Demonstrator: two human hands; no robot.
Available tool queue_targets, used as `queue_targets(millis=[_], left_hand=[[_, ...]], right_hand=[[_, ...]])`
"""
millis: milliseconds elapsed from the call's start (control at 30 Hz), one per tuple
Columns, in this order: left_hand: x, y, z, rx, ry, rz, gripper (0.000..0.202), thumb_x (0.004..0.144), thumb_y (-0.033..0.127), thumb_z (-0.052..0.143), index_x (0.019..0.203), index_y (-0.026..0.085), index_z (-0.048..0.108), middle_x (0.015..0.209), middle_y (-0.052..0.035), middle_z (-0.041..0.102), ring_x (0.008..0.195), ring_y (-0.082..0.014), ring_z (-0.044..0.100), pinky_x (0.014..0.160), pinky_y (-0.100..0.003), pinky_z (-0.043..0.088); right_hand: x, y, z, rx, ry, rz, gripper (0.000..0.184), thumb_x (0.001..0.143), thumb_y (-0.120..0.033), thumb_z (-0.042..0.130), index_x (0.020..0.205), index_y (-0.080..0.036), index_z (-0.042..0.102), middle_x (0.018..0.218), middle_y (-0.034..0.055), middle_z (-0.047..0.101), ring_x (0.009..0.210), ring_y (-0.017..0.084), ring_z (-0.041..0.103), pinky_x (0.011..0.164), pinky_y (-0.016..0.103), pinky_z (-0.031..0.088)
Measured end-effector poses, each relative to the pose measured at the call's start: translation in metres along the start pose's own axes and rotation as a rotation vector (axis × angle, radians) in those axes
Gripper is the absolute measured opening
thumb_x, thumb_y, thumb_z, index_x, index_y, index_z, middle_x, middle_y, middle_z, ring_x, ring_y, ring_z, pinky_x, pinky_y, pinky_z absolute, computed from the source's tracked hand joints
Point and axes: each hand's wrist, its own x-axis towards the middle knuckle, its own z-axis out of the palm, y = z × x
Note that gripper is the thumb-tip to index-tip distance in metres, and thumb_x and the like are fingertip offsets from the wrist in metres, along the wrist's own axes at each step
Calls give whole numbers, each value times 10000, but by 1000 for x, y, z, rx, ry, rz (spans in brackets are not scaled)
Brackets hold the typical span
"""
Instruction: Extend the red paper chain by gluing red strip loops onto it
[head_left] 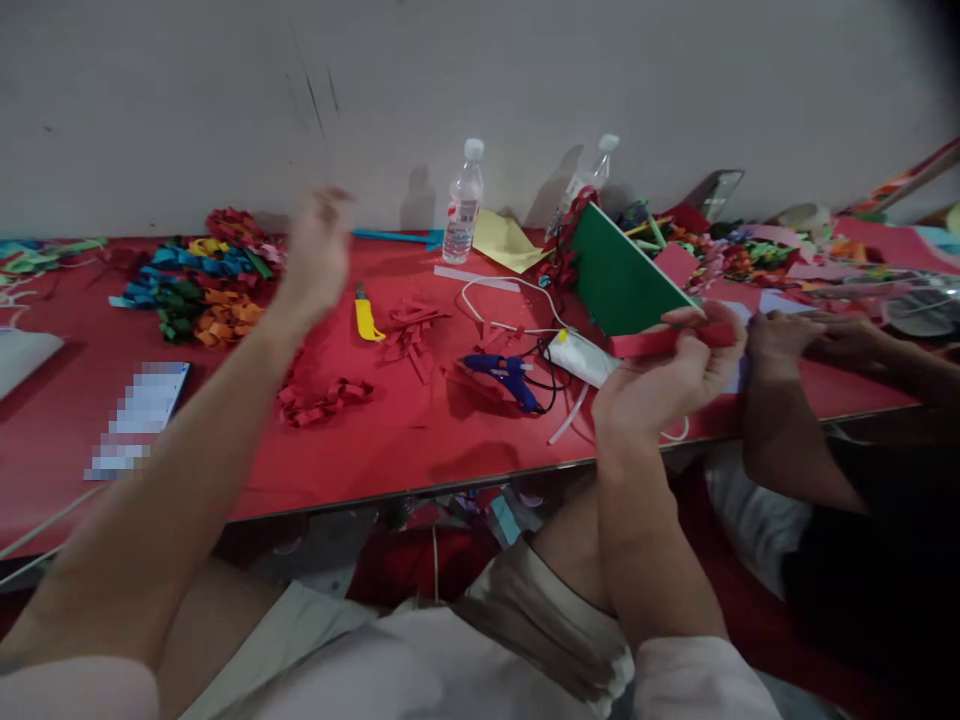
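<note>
My left hand (319,250) is raised over the back of the red table, between the pile of coloured paper chains (217,275) and a yellow box cutter (365,316). Motion blurs its fingers, so I cannot make out their pose. My right hand (660,385) is closed on a red paper strip (641,343), held above the table's front edge. Just behind it a green board (626,270) stands tilted. A blue glue gun (504,378) lies left of my right hand, near loose red paper strips (412,335) and a red paper chain (322,400).
Two plastic bottles, a nearer one (463,205) and another (596,170), stand by the wall. A phone (146,415) lies at left. A white power strip (583,358) and cables lie near the glue gun. A co-worker's hands (787,340) rest close on the right.
</note>
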Motion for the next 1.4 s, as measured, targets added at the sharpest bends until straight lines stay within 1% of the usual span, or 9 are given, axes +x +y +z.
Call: queue_targets(millis=[167, 267, 367, 467, 600, 800, 1167, 1300, 1400], left_hand=[[-53, -7, 40, 199, -38, 25, 417, 945, 398, 442, 1270, 194, 605, 1395, -70, 521, 1360, -251, 408, 1090, -472, 299], [-102, -19, 46, 344, -145, 33, 392, 1009, 347, 365, 1333, 229, 551, 1337, -107, 571, 1253, -289, 493, 988, -520, 343], [-142, -37, 45, 443, -307, 117, 435, 930, 441, 564, 1304, 219, 564, 1309, -136, 604, 1222, -331, 516, 995, -542, 313], [-164, -51, 47, 482, -301, 100, 369, 930, 345, 576, 1269, 200, 591, 1251, -145, 637, 1175, -330, 547, 978, -538, 313], [-170, -56, 48, 336, -161, 85, 254, 945, 287, 549, 1177, 249, 646, 1172, -87, 671, 1115, -278, 599, 994, -491, 319], [-178, -39, 48, -29, -45, 126, 278, 919, 249, 586, 1196, 238, 606, 1213, -50, 660, 1132, -198, 626, 958, -334, 423], [-192, -42, 70, 118, 114, 257, 265, 918, 269, 638, 1178, 238, 595, 1119, -53, 738, 1015, -196, 687, 914, -336, 409], [-194, -42, 74, 123, 88, 273, 276, 921, 255, 638, 1194, 249, 599, 1119, -51, 742, 998, -191, 699, 926, -347, 417], [-195, -40, 79, 63, 86, 149, 296, 890, 310, 684, 1174, 259, 619, 1121, -53, 744, 1017, -211, 701, 945, -368, 453]], right_hand=[[-35, -23, 11, -135, -542, 140, 161, 948, -199, 510, 1060, -232, 621, 981, 16, 633, 559, 77, 529, 492, 223, 459], [-54, -37, 15, -96, -820, 262, 138, 960, -242, 542, 1047, -240, 650, 976, 12, 645, 581, 74, 560, 522, 218, 517], [-72, -42, 17, -38, -985, 355, 172, 973, -277, 534, 1084, -246, 662, 967, 18, 669, 647, 89, 614, 563, 215, 556], [-90, -40, 19, -37, -1076, 414, 192, 969, -300, 542, 1108, -231, 656, 996, 30, 700, 636, 83, 650, 581, 210, 578], [-114, -32, 23, -70, -1092, 550, 182, 927, -321, 591, 1063, -218, 657, 1028, 34, 711, 712, 109, 716, 673, 235, 630], [-136, -24, 27, -176, -818, 735, 182, 837, -341, 679, 954, -201, 680, 811, -7, 638, 689, 137, 712, 704, 290, 661], [-150, -21, 28, -41, -578, 1082, 240, 726, -332, 779, 902, -186, 706, 769, -39, 626, 622, 96, 679, 729, 329, 664], [-152, -27, 27, 3, -722, 1162, 275, 733, -362, 787, 922, -181, 703, 808, -12, 685, 668, 111, 699, 691, 281, 653], [-154, -32, 27, 44, -887, 1155, 274, 763, -384, 771, 946, -185, 725, 878, 6, 713, 751, 117, 703, 693, 246, 646]])
